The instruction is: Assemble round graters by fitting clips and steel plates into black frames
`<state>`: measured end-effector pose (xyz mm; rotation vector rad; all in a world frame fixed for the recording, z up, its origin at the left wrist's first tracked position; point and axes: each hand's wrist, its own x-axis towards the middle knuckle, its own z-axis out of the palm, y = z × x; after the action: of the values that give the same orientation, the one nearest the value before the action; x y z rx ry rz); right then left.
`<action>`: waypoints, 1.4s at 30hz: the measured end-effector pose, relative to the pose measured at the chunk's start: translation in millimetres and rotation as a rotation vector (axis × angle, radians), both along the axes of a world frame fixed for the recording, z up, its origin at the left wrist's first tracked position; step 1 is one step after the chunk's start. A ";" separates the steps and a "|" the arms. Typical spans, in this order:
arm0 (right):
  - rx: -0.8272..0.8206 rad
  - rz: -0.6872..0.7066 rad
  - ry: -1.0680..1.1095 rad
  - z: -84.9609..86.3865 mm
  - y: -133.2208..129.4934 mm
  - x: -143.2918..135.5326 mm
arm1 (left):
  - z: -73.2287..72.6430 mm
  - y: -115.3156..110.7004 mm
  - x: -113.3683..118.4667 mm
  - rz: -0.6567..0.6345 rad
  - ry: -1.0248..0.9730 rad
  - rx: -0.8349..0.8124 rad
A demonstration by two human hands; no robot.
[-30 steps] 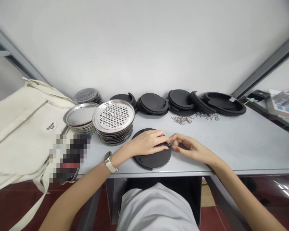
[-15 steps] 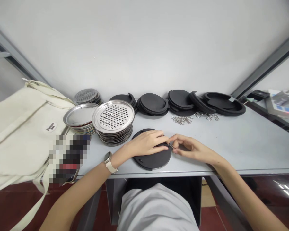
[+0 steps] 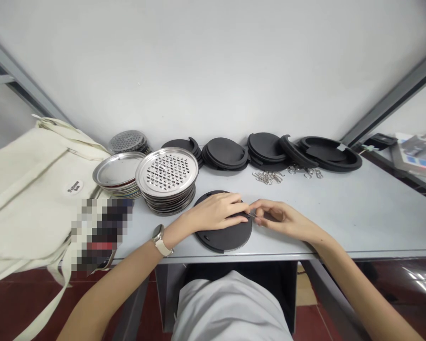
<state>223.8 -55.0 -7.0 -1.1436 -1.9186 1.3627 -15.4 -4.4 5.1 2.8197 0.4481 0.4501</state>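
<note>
Right fingers (image 3: 266, 204): pinched nearly closed on a partly hidden clip (image 3: 252, 215)
Left fingers (image 3: 238, 207): spread over black disc (image 3: 230, 237), 6 o'clock
Bag (image 3: 39, 199): 9 o'clock, contents hidden
Black tray (image 3: 357, 160): 3 o'clock, contents unclear

The black disc (image 3: 230, 235) looks to me like matt plastic with a smooth face, and the thin piece (image 3: 253, 216) at its edge like bare metal. From here I read the grater (image 3: 168, 177) as shiny metal, its middle rough with raised teeth, and the plates (image 3: 119, 166) as smooth, polished metal. The lids (image 3: 225, 150) give me a dull, plastic-like black; the clips (image 3: 268, 178) glint like metal. I see a smooth, pale bench (image 3: 341, 213), a matt cloth bag (image 3: 31, 189) and a soft, creased cloth shirt (image 3: 230, 308).
</note>
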 end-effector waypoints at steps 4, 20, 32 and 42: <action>-0.003 0.010 0.000 -0.7 -0.8 1.0 | -0.4 -0.1 0.3 0.001 0.006 -0.004; -0.021 0.012 0.018 -0.9 -3.1 -4.5 | -2.0 -0.3 1.0 -0.001 -0.009 0.009; 0.031 -0.036 -0.014 -3.8 -2.7 -4.1 | -1.8 -0.5 1.5 0.030 -0.027 -0.053; 0.087 -0.003 -0.039 -4.8 -2.7 -4.4 | -1.5 -1.0 1.2 0.028 -0.042 -0.041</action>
<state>219.3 -57.7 -11.9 -1.1379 -1.9825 1.2507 -14.2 -5.3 3.6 2.7624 0.4830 0.4985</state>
